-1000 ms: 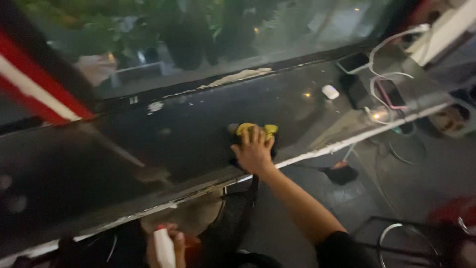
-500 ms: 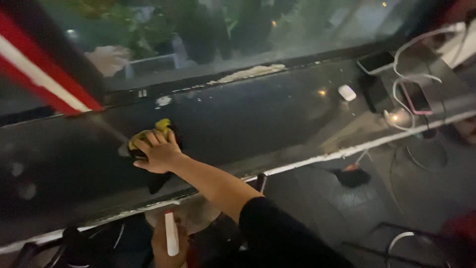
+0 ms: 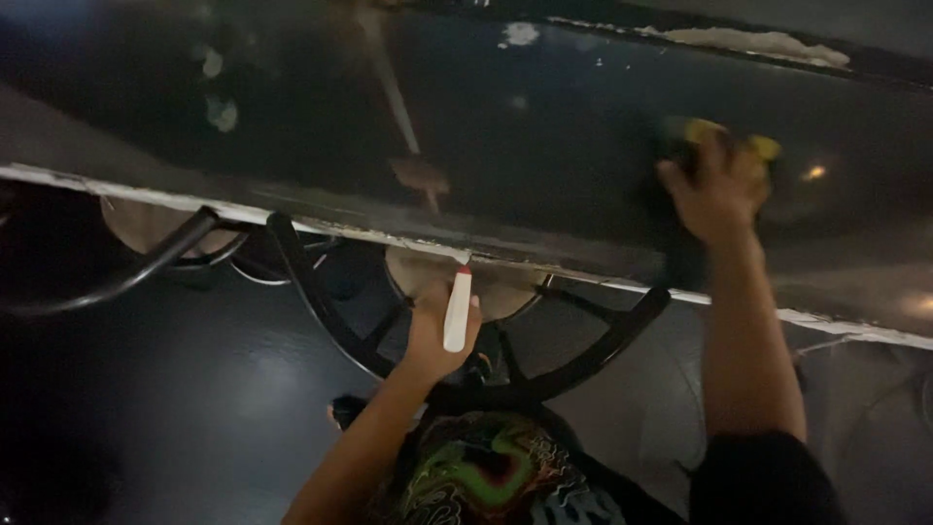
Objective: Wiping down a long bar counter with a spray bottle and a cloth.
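Note:
My right hand (image 3: pixel 717 187) presses a yellow cloth (image 3: pixel 762 146) flat on a dark, glossy counter top (image 3: pixel 505 136); only the cloth's yellow edges show past my fingers. My left hand (image 3: pixel 434 331) is lower, in front of the counter's white edge (image 3: pixel 389 238), and grips a white spray bottle (image 3: pixel 457 309) with a small red tip pointing up toward the counter. My arms reach forward from the bottom of the view.
Black curved-back stools with round tan seats (image 3: pixel 491 282) stand under the counter edge, another at the left (image 3: pixel 155 228). Pale smears (image 3: pixel 748 41) run along the counter's far side. The floor (image 3: pixel 175 408) below is dark.
The view has swung left and down. My right hand with the cloth has slid along the counter, and my left hand has lifted the spray bottle closer to the counter edge.

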